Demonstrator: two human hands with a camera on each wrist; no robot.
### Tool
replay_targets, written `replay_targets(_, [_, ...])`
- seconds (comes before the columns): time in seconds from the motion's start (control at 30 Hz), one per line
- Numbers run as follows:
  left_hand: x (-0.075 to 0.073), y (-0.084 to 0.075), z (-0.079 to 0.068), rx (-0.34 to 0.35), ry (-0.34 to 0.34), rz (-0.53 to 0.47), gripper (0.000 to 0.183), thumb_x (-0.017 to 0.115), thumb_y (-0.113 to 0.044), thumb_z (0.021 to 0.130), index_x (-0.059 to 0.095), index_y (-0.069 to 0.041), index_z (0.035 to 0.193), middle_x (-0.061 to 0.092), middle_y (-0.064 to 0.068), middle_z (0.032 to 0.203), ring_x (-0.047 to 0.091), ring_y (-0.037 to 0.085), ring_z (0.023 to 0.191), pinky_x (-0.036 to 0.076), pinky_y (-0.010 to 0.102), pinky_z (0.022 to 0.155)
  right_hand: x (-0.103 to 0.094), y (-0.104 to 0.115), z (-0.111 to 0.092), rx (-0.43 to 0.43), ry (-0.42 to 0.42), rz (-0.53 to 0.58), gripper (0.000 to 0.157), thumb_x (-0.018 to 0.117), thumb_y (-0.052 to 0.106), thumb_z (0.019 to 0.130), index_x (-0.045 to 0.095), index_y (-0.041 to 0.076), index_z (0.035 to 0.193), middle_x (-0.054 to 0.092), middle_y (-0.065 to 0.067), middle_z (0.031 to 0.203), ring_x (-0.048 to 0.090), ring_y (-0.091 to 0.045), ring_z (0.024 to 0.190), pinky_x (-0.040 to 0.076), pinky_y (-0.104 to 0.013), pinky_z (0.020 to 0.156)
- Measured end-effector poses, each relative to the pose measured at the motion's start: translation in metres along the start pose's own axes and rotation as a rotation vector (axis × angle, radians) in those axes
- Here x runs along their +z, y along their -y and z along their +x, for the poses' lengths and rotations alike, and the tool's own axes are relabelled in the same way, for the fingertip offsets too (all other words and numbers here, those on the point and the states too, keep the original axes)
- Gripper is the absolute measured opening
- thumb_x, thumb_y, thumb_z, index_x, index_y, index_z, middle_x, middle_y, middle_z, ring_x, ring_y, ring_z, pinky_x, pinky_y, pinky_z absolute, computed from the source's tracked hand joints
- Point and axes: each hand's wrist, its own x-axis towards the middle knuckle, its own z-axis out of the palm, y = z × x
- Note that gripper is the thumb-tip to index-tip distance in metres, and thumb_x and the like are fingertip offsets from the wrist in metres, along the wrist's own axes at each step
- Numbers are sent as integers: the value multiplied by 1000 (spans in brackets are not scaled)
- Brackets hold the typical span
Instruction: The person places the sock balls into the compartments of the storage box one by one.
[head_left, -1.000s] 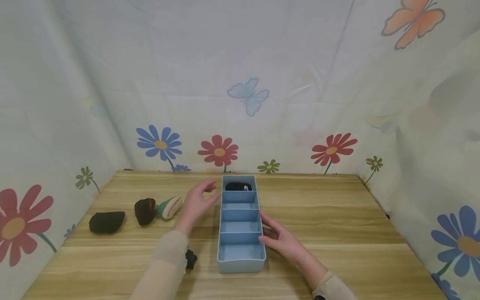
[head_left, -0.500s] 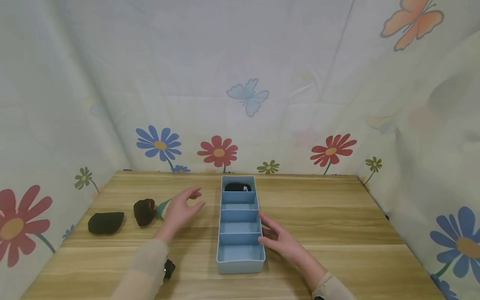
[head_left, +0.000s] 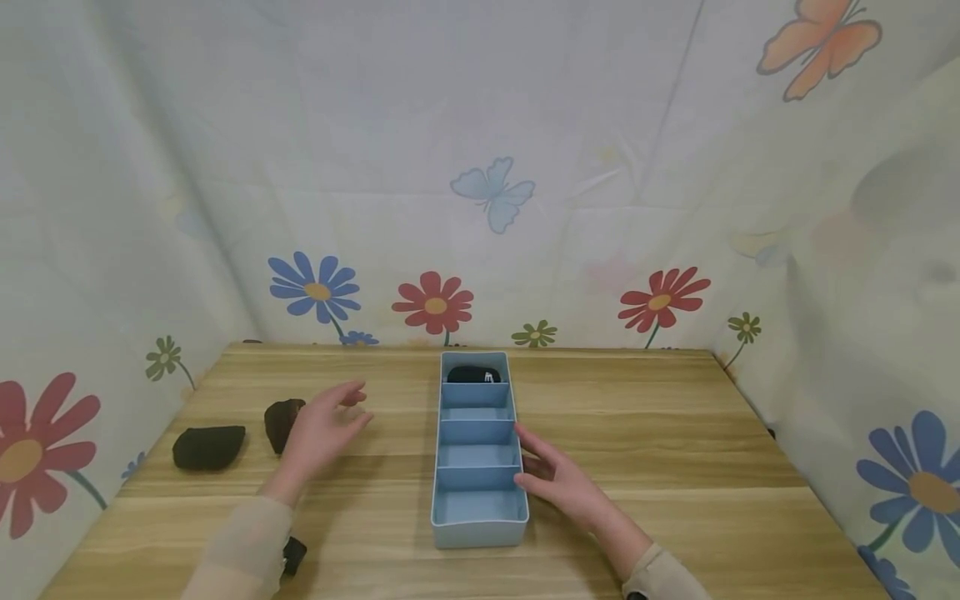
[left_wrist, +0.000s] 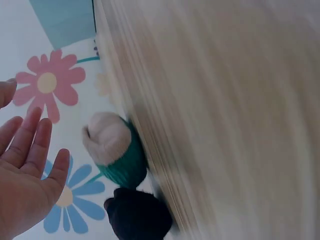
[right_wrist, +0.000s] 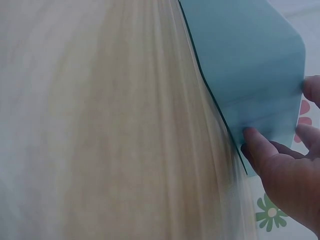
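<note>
A long pale-blue box with several compartments stands mid-table; a rolled black sock with a white mark lies in its farthest compartment. My right hand rests its fingertips against the box's right side and rim. To the left of the box, my left hand hovers with loosely extended fingers, holding nothing. A dark rolled sock shows just beyond that hand. In the left wrist view, a rolled green-and-cream sock lies beside it; in the head view, my left hand hides this one.
Another dark rolled sock lies farther left on the wooden table. A flower-printed cloth hangs behind the table and at both sides.
My left hand has moved left, away from the box, and now covers the green-and-cream sock in the head view. The right hand has stayed at the box.
</note>
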Motion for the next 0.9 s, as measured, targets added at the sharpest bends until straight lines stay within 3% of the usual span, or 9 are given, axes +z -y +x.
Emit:
replay_targets(0.27, [-26,18,-5,11,-84,21,49,73,-13,90,56,2,134,68,18,116,61,37,105,48,56,89,1,1,0,9,-9,-3,73,67,11,96,27,8,157,23,-24,159,39,-47,136,35,-49,110])
replay_targets(0.5, [-55,32,-14,-81,-77,70,55,70,-22,94,51,1,140,63,22,124,56,41,116,42,61,94,1,0,0,5,-9,14,73,66,8,95,27,7,156,24,-24,159,39,-47,136,37,-46,109])
replay_targets(0.9, [-88,61,-25,-128,-131,101,60,69,-30,94,49,1,142,62,24,126,51,46,120,40,62,96,1,1,0,13,-10,4,73,66,9,95,27,8,157,23,-23,159,39,-46,136,37,-46,109])
